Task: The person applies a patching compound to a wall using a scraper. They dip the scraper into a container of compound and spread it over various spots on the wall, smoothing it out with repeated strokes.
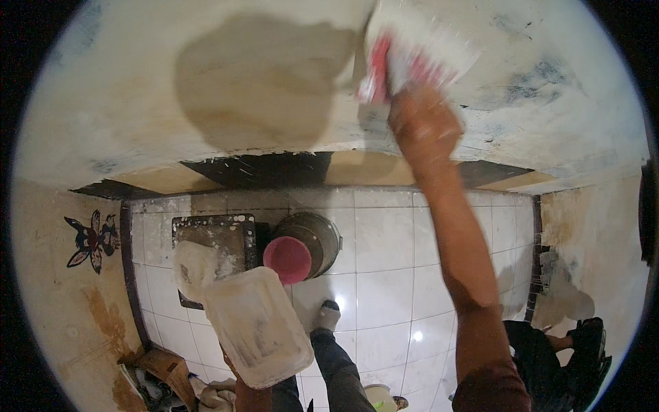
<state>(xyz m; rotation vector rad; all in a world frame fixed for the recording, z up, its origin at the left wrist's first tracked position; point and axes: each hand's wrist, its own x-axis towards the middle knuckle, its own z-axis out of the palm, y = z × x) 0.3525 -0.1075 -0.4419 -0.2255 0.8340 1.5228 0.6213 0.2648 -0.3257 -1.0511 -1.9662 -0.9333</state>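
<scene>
At the upper right, my right hand (425, 123) is closed around a flat white-and-red piece (405, 65), blurred by motion. It lies against or very near the pale, patchy wall (274, 41), and I cannot make out its exact kind. Low at the centre left is a whitish rectangular plastic tray (259, 328), tilted, with smears on its surface. My left forearm (252, 398) comes up under this tray and seems to bear it; the left hand's fingers are hidden beneath.
A pink scoop (287, 259) sits at a dark bucket (319, 240). Beside them lies a spattered black-rimmed panel (237, 237), partly under a whitish plastic item (192, 268). A cardboard box (165, 371) stands lower left. Another person's dark-clothed legs (542, 357) show lower right.
</scene>
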